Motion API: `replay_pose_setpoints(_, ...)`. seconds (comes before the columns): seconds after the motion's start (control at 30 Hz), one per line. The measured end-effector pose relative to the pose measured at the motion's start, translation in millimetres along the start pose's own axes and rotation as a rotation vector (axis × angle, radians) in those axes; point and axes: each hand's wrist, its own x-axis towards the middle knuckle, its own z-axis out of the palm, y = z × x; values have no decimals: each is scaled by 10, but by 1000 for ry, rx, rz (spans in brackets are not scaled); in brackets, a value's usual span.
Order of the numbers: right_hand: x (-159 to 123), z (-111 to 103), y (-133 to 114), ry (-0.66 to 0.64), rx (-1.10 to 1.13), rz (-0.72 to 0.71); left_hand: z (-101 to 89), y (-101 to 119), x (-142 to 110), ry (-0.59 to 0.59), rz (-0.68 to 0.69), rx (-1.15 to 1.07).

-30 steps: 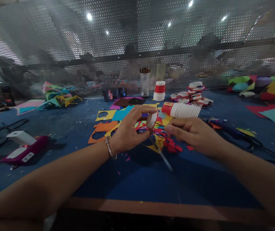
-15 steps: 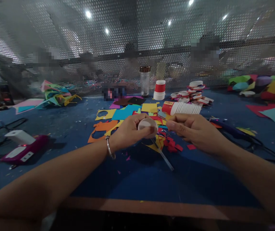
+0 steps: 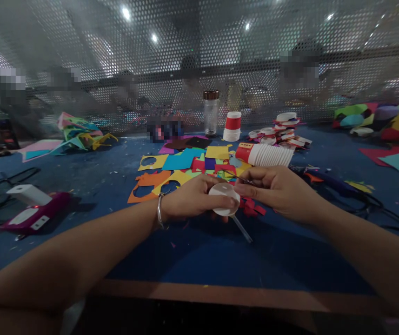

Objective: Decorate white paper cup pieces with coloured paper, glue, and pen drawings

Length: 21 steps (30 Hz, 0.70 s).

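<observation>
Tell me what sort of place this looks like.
Probably a paper-craft workspace: a yellow paper sheet with a round hole, a sideways stack of red-and-white paper cups, and a round white piece in the bare left hand.

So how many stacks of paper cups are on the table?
2. The standing stack is just right of the bottle; the lying stack is beyond the right hand. I didn't count the messy heap of cup pieces, and others may be hidden.
</observation>
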Motion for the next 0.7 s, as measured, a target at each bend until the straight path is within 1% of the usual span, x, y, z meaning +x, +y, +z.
replay_pose_setpoints(0.07,-4,-3,-15,6,13,-9,2,7,-3,-18,-17,-46)
replay_pose_setpoints(0.17,-8,-7,-22,24,25,-28,10,9,-4,-11,-42,-95)
replay_pose_setpoints(0.3,-10,-10,-15,32,7,-47,13,-4,-3,-3,-45,-108)
replay_pose_setpoints(0.5,-29,18,-87,27,96,-56,4,-35,-8,9,83,-14)
replay_pose_setpoints(0.7,-44,25,-89,24,89,-93,25,-38,-14,56,181,83)
